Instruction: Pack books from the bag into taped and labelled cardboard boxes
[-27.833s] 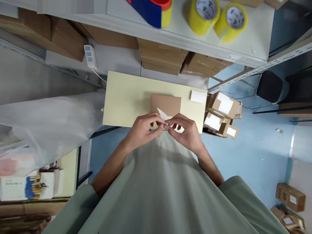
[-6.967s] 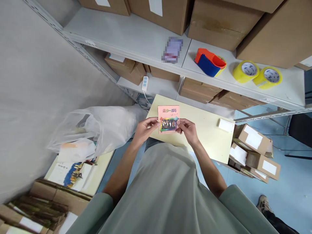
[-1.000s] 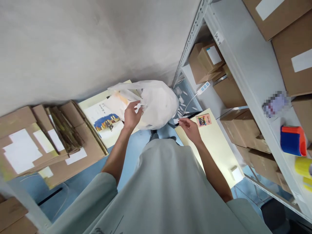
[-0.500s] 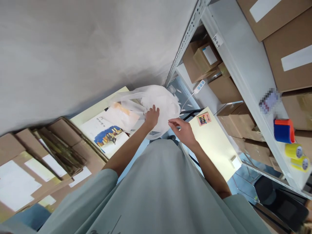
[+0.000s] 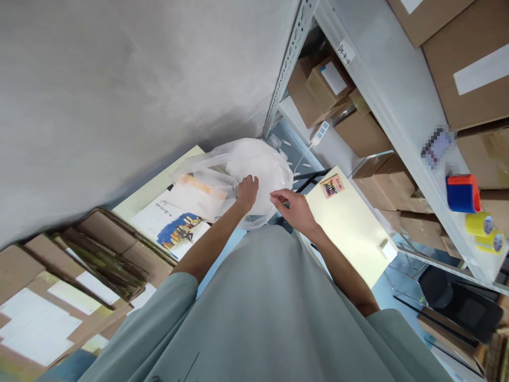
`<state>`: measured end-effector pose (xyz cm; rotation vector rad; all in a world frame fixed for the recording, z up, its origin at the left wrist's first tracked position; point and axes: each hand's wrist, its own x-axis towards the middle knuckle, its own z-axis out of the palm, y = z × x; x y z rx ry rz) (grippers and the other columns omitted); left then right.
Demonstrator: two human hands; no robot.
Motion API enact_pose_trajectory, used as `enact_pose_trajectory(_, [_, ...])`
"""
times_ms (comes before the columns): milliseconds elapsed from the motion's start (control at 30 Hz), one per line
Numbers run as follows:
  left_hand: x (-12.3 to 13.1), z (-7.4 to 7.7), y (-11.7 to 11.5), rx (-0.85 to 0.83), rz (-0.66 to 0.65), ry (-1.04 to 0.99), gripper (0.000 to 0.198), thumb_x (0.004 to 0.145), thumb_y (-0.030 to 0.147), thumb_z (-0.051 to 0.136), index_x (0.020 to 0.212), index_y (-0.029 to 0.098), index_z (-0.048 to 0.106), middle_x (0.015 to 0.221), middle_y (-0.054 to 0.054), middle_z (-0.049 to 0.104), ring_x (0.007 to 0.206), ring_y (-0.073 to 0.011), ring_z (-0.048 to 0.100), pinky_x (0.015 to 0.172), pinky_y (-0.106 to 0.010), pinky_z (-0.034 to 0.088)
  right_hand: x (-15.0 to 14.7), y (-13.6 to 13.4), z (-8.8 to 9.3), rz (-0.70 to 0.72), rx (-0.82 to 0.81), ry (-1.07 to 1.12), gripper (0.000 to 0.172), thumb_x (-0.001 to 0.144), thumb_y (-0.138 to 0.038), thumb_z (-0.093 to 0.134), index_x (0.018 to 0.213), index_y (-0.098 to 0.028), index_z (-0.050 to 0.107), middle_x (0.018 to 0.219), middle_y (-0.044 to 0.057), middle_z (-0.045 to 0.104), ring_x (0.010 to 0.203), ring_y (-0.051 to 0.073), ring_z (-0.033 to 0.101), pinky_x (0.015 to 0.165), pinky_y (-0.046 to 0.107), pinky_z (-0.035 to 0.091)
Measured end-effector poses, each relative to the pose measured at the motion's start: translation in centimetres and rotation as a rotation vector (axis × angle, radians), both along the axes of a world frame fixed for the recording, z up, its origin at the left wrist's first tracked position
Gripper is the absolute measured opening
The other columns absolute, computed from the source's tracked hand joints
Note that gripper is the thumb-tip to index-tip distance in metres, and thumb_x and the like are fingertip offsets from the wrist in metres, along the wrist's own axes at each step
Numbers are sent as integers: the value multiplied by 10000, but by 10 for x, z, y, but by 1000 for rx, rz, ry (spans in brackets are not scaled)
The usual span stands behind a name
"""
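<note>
A white, partly see-through plastic bag is spread out in front of me, bulging on its right side. My left hand lies against the middle of the bag with its fingers curled into the film. At the bag's near right edge is my right hand, its fingers bent together at the film. The exact grip of its fingertips is hard to see. To the left, a white printed sheet or book with a blue and yellow city picture is partly covered by the bag.
Flattened cardboard boxes stand at the left. A pale tabletop on the right carries a small colourful card. Metal shelving holds cartons, a power strip, a blue and orange tape dispenser and yellow tape rolls. A grey wall rises behind.
My left hand's fingers have drawn closer together on the bag. My right hand has shifted slightly left and up. The whole view has turned a little.
</note>
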<state>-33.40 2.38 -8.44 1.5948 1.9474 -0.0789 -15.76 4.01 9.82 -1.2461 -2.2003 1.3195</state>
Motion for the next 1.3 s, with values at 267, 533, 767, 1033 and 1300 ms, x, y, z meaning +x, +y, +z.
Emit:
enact_pose_trajectory(267, [-28,34,-9,179,489,-536,740,817,55,687,1547,166,641,1458,-204,698,1119,-312,741,1044,-459,589,11,5,-4,-45,-41,3,327,1107,-537,642,1153,-270,825,1148,73,856,973,238,820,950,412,682])
enact_pose_trajectory(533, [-24,115,-24,598,1283,-1256,526,619,124,832,1133,234,806,998,7,682,809,-114,598,759,-244,521,-16,-31,-14,142,27,-147,1141,813,-610,992,1744,-251,438,1750,196,516,1602,402,538,1302,612,513])
enact_pose_trajectory(767, [-13,156,-40,633,1454,-1455,446,679,91,906,1074,245,767,868,59,612,855,-97,677,922,-250,565,-35,-45,-19,128,294,-237,804,1131,-304,628,1835,-244,244,1717,195,556,1618,354,536,1339,588,485])
enact_pose_trajectory(1033, [-4,192,-58,596,1399,-1623,421,767,150,971,1065,273,700,899,50,710,956,-135,761,1020,-265,617,-20,-55,-6,194,570,-104,1033,971,-509,883,1789,-245,311,1858,205,337,1753,402,304,1340,626,463])
enact_pose_trajectory(1300, [18,215,-54,715,1068,-1477,377,837,312,984,962,266,631,999,4,709,1131,-186,747,1083,-338,612,4,-51,-9,-11,530,25,451,966,-85,642,1386,-246,681,1511,147,709,1457,288,685,1216,473,590])
